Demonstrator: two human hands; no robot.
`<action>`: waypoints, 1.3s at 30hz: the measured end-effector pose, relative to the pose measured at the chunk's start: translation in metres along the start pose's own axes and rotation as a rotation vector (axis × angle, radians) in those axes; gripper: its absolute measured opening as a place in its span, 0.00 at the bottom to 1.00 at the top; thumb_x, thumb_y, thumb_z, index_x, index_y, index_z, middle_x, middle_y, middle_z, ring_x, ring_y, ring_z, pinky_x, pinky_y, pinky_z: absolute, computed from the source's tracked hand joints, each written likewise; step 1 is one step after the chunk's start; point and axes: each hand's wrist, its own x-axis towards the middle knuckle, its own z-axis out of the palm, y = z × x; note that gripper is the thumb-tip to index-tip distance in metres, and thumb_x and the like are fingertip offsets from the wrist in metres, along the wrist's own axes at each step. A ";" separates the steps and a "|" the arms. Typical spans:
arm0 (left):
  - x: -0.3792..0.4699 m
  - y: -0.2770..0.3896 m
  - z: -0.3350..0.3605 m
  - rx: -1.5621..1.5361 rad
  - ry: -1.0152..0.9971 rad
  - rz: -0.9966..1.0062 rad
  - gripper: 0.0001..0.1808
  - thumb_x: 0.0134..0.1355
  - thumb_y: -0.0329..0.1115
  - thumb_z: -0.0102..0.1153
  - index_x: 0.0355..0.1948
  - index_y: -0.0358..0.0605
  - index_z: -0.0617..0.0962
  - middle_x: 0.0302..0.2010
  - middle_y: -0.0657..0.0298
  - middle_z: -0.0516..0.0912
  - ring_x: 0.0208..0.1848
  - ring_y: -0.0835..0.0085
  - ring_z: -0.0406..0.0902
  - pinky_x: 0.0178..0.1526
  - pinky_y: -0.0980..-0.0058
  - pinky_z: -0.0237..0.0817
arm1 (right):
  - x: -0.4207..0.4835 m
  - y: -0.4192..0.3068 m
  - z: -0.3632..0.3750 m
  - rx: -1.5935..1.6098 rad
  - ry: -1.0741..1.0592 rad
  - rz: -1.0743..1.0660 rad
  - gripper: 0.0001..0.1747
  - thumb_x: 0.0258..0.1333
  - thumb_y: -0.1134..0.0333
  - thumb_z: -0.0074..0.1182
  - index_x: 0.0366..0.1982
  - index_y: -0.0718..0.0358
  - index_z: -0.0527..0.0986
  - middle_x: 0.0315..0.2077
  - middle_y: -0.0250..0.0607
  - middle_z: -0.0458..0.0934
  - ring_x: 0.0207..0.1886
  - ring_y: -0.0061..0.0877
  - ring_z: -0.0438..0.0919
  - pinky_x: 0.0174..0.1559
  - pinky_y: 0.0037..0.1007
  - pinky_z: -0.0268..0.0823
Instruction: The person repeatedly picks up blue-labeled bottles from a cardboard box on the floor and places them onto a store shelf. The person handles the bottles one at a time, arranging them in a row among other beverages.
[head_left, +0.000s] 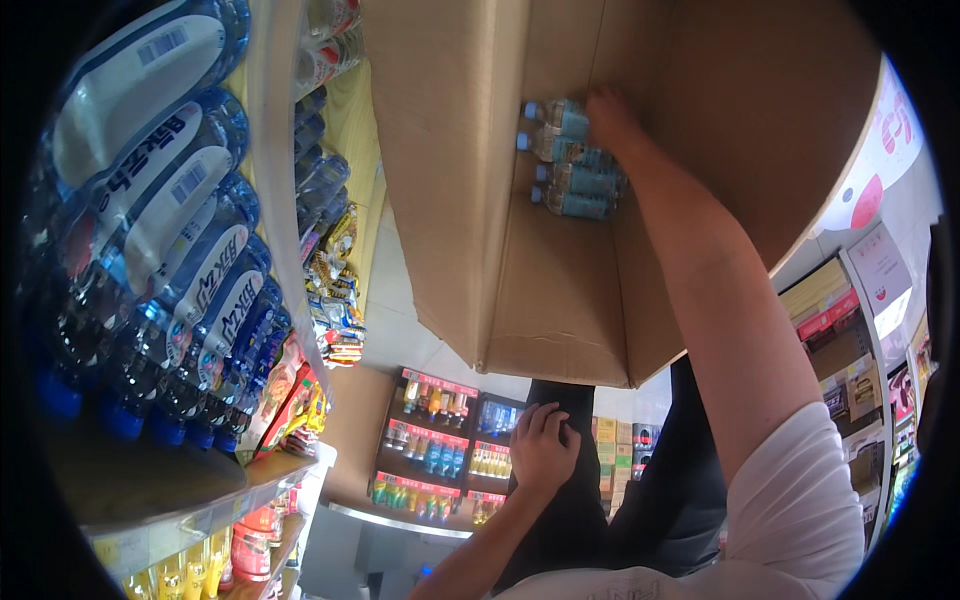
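Inside a large cardboard box (559, 300), several small clear plastic bottles (577, 180) with pale blue caps and light blue labels lie side by side. My right hand (613, 118) reaches into the box and is at the base end of the bottles farthest from me. Its fingers are blurred and partly hidden, so whether it grips a bottle does not show. Resting on my dark-trousered knee (566, 405), my left hand (544, 446) holds nothing, its fingers loosely bent and slightly apart.
On the left, a shelf (277, 472) carries large blue-capped water bottles (172, 210) and snack packets (300, 405). A lower level holds yellow drink bottles (191, 562). Drink shelves (427, 442) stand behind my legs. More store shelving (840, 375) lines the right side.
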 end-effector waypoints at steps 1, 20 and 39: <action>0.000 0.001 -0.002 0.005 -0.003 -0.001 0.09 0.57 0.30 0.65 0.40 0.47 0.85 0.52 0.61 0.88 0.60 0.54 0.82 0.59 0.56 0.76 | -0.005 -0.002 -0.008 0.014 -0.040 0.028 0.31 0.52 0.58 0.76 0.57 0.60 0.83 0.62 0.48 0.80 0.67 0.45 0.77 0.68 0.47 0.70; -0.006 0.021 -0.037 -0.276 0.217 0.141 0.16 0.62 0.33 0.67 0.51 0.42 0.83 0.50 0.50 0.88 0.54 0.48 0.83 0.60 0.54 0.73 | -0.390 -0.051 -0.235 0.538 0.539 -0.067 0.42 0.47 0.60 0.79 0.62 0.62 0.71 0.50 0.50 0.80 0.51 0.50 0.83 0.49 0.45 0.78; -0.212 0.275 -0.401 -1.542 0.024 0.425 0.27 0.73 0.49 0.65 0.65 0.44 0.78 0.57 0.62 0.85 0.57 0.73 0.84 0.55 0.66 0.81 | -0.732 -0.108 -0.475 0.708 0.665 -0.804 0.55 0.47 0.68 0.79 0.75 0.67 0.63 0.62 0.55 0.71 0.64 0.50 0.75 0.65 0.43 0.71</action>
